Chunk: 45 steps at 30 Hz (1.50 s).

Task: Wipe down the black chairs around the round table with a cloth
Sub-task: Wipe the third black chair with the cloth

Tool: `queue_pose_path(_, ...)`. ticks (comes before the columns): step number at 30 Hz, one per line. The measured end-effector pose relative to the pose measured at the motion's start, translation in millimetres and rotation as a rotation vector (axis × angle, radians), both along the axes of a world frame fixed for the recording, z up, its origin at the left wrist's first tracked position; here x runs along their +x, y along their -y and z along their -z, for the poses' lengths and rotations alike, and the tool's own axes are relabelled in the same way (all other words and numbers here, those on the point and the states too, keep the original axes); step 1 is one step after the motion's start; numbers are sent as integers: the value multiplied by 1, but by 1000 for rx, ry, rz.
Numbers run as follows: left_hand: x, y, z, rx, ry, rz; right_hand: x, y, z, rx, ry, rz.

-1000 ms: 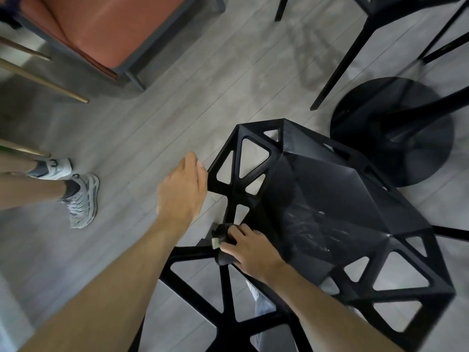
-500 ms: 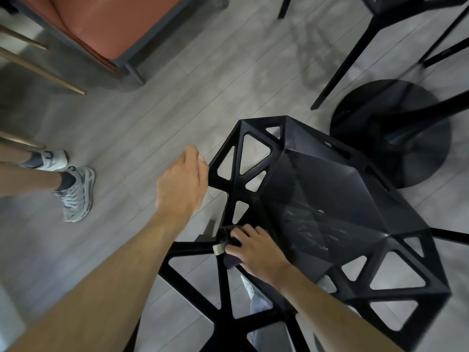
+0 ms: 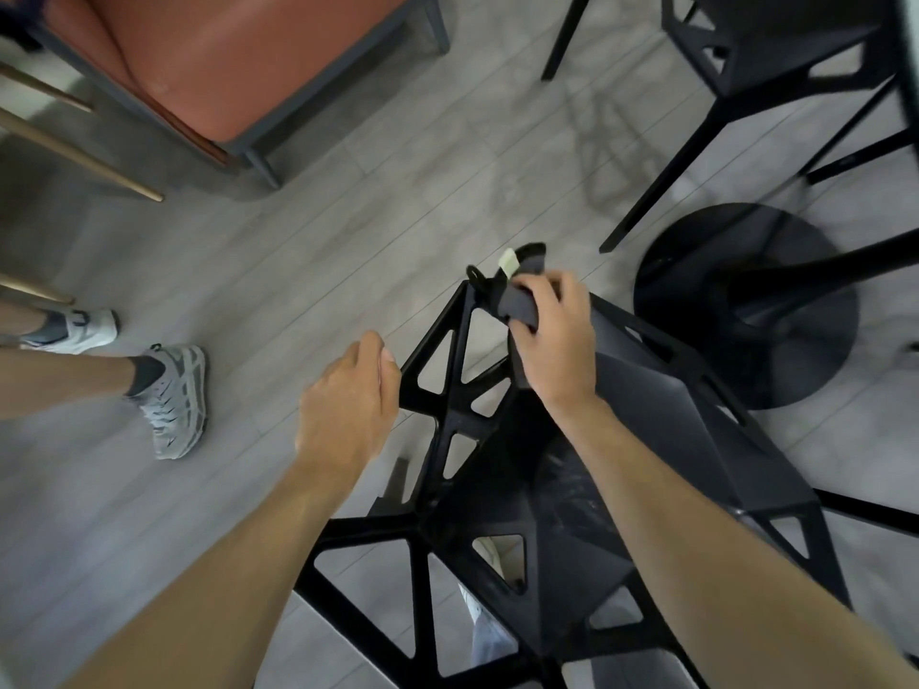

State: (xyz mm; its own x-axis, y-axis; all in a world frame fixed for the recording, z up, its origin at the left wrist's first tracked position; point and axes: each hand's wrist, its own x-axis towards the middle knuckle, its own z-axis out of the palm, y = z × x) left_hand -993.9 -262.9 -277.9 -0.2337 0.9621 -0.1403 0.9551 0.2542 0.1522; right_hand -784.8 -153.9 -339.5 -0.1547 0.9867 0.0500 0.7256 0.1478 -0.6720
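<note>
**Head view: cloth at chair's far corner**

Head camera, chair [image 3: 572,489] at lower centre, cloth [image 3: 519,303] at its 12 o'clock corner. Right hand [image 3: 557,340] clamped round the cloth, likely to rub the frame edge. Left hand [image 3: 350,410] at 9 o'clock, curled by the chair's rim, probably steadying; grip unclear. Counts: two black chairs, second [image 3: 776,47] at 1 o'clock; one table base [image 3: 696,271] at 2; one orange seat [image 3: 238,57] at 11; two shoes [image 3: 174,400] at 9.

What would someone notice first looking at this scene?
The black chair with triangular cutouts fills the lower middle. The right hand presses a dark cloth on its top corner, while the left hand grips its left edge. A rust-orange seat sits upper left.
</note>
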Motion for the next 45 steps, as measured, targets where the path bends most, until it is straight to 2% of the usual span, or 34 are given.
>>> queue_pose_path(4,0,-1,-1,-14,23,6,-21,-29,1,22,38,-223)
queue_pose_path(6,0,-1,-1,-15,22,6,-11,-27,7,16,38,-261)
queue_pose_path(11,1,-2,-1,-7,67,-4,24,-20,24,-1,184,-14)
queue_pose_path(13,1,-2,-1,-23,68,9,1,-16,21,-54,149,124)
queue_pose_path(15,1,-2,-1,-46,64,17,-32,-8,11,-85,66,144)
queue_pose_path(18,1,-3,-3,-53,79,25,-58,4,6,-10,10,-53)
queue_pose_path(20,1,-3,-2,-38,83,22,-50,-3,9,47,-4,-210)
queue_pose_path(22,0,-2,-1,-28,92,23,-24,-14,12,86,61,-347)
queue_pose_path(23,0,-1,0,-23,94,18,-7,-17,15,78,105,-343)
queue_pose_path(27,0,-1,3,-5,105,-3,76,-17,22,-14,245,-45)
queue_pose_path(30,0,-1,2,-4,127,-10,122,9,21,-55,314,-17)
queue_pose_path(32,1,-2,1,-13,118,-8,126,23,20,-75,356,17)
queue_pose_path(35,1,-2,3,-32,108,4,89,13,19,-78,356,86)
queue_pose_path(40,0,-3,2,-95,72,5,7,-21,18,-53,326,-1)
queue_pose_path(45,2,-5,-3,-183,91,-30,58,-17,25,3,414,-220)
